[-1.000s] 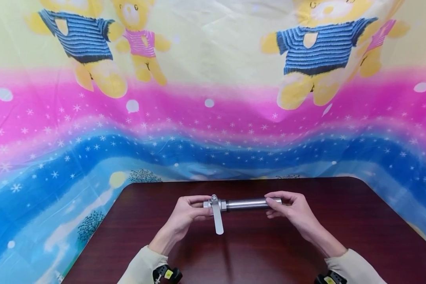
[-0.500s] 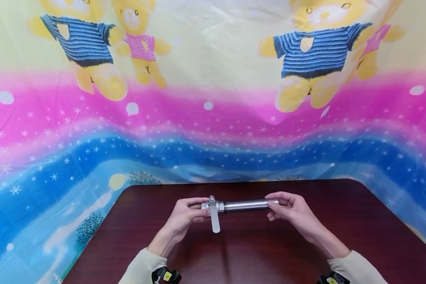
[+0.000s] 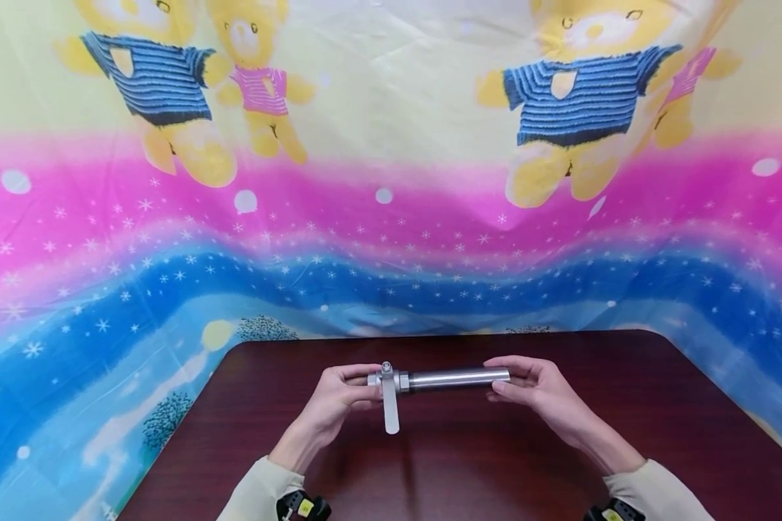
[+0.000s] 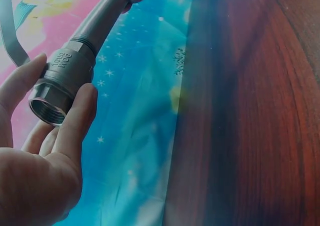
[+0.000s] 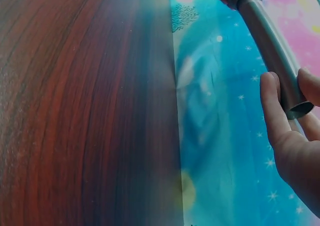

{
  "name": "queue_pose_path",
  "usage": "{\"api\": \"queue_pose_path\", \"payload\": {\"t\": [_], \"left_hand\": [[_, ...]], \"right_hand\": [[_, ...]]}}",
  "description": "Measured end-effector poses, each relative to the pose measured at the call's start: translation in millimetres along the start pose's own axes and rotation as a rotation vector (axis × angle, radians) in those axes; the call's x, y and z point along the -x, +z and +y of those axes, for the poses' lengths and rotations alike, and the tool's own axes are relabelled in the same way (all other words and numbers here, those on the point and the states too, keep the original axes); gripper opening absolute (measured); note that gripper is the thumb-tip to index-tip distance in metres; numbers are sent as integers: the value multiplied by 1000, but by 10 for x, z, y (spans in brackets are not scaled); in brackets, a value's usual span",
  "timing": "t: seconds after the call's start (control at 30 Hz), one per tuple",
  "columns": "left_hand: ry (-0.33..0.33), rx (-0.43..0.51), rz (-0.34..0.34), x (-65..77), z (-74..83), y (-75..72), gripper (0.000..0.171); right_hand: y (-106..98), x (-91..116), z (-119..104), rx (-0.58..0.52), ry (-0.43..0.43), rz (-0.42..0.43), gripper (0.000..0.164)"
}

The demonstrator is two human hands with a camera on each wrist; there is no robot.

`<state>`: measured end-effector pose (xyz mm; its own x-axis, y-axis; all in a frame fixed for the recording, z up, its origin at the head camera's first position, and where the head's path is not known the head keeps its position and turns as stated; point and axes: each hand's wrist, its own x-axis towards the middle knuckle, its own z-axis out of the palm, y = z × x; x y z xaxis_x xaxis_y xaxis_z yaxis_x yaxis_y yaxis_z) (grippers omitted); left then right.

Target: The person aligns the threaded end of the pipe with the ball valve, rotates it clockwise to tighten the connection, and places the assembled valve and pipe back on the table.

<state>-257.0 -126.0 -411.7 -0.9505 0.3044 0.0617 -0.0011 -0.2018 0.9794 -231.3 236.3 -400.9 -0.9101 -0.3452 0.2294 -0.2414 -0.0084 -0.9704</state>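
A silver ball valve point(image 3: 388, 381) with a long flat lever point(image 3: 391, 416) is joined to a steel pipe point(image 3: 459, 378), both held level above the table. My left hand point(image 3: 335, 398) grips the valve's free end between thumb and fingers; the lever points toward me. At the pipe's other end, my right hand point(image 3: 541, 391) pinches it with the thumb on the near side and fingers behind. In the left wrist view the valve body point(image 4: 70, 68) shows raised lettering and an open threaded mouth. The pipe's hollow end point(image 5: 300, 109) appears in the right wrist view.
A dark red wooden table point(image 3: 463, 463) lies below both hands. Behind it hangs a cloth point(image 3: 391, 282) printed with bears and snowflakes, reaching the table's far edge. Each sleeve has a black wrist device point(image 3: 303, 505) at the cuff.
The valve and pipe have shifted slightly left. My right thumb has slid down the pipe's near side, leaving more of its end showing. The left hand keeps its hold on the valve.
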Motion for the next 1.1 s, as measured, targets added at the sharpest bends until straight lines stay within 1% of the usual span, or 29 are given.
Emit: {"api": "queue_pose_path", "payload": {"t": [0.17, 0.37, 0.5, 0.6, 0.67, 0.77, 0.9, 1.1], "left_hand": [[10, -7, -5, 5, 25, 16, 50], [5, -14, -7, 14, 28, 36, 49], [14, -14, -8, 24, 33, 45, 48], [19, -17, -3, 22, 39, 51, 49], [23, -16, -1, 19, 43, 50, 49], [21, -13, 1, 9, 43, 48, 49], [17, -10, -2, 8, 42, 45, 49], [20, -12, -12, 34, 39, 42, 50]], "right_hand": [[-17, -1, 28, 33, 22, 29, 40], [-29, 6, 68, -39, 46, 0, 41], [-13, 16, 80, -72, 3, 7, 38], [9, 21, 76, -78, -33, 35, 32], [26, 21, 67, -89, -41, 54, 30], [37, 29, 53, -106, -26, 59, 34], [33, 45, 53, -98, -5, 41, 44], [27, 45, 75, -41, -8, 50, 45]]}}
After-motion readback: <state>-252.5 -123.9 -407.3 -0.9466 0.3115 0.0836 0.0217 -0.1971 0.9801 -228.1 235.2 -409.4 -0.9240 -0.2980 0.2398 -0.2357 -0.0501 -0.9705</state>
